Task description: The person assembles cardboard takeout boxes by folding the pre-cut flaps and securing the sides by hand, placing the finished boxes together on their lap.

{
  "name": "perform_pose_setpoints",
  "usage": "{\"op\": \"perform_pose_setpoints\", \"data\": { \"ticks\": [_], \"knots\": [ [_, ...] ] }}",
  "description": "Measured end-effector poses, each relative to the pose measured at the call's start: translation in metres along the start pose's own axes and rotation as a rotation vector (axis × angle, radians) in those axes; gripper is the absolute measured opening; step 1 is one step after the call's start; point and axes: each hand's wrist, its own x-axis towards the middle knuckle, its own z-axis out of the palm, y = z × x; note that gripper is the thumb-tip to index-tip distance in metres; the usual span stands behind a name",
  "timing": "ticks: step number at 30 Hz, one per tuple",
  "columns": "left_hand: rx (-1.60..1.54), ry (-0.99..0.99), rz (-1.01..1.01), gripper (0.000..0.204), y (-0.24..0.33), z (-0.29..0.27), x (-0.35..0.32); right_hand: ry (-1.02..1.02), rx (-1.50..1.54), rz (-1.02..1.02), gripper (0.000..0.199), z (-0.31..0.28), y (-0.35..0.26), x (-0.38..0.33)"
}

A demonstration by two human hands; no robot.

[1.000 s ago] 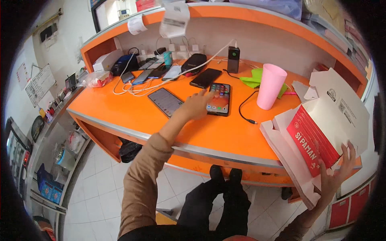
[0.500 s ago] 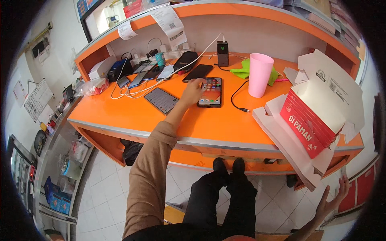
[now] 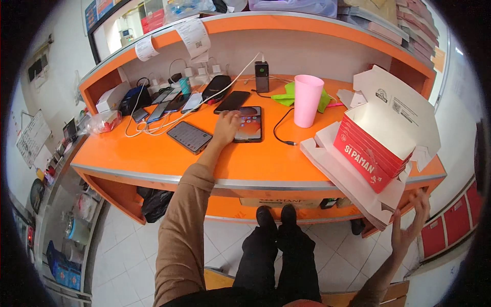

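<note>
On the orange desk (image 3: 245, 162), my left hand (image 3: 225, 128) reaches over the left edge of a dark phone (image 3: 249, 128) with a lit screen of app icons. Its fingers are curled together at the screen, with nothing seen in them. Left of this hand lies another phone (image 3: 190, 137) with a grey screen, and behind is a black phone (image 3: 232, 102), its screen dark. My right hand (image 3: 409, 225) hangs past the desk's front right edge, open with fingers spread and holding nothing. Nearest to it is an open red and white cardboard box (image 3: 371, 153), resting on flattened white cardboard (image 3: 327, 153).
A pink cup (image 3: 308, 102) stands right of the phones beside a green cloth (image 3: 283, 101). Behind are a black power bank (image 3: 262, 78) and a black cable (image 3: 277, 134). Several phones, chargers and a tangled white cable (image 3: 179, 121) crowd the back left. A shelf ledge (image 3: 286, 21) overhangs the back.
The view has shifted, so the desk sits farther left. My left hand has drawn back from the screen's upper part toward its left edge, fingers more curled. My right hand stays raised and spread.
</note>
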Motion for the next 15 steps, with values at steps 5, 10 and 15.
{"op": "perform_pose_setpoints", "data": {
  "ticks": [5, 10, 15],
  "knots": [
    [-0.095, 0.118, 0.014, 0.032, -0.011, -0.016, -0.009, 0.068, 0.192, -0.087, 0.053, 0.05, -0.021, 0.076],
    [-0.08, 0.126, 0.102, 0.031, 0.005, -0.01, -0.007, -0.36, 0.019, -0.001, 0.04, 0.064, 0.037, 0.105],
    [0.102, 0.253, 0.431, 0.017, 0.044, -0.03, -0.01, -0.072, 0.445, 0.342, 0.033, 0.053, 0.097, 0.119]
  ]
}}
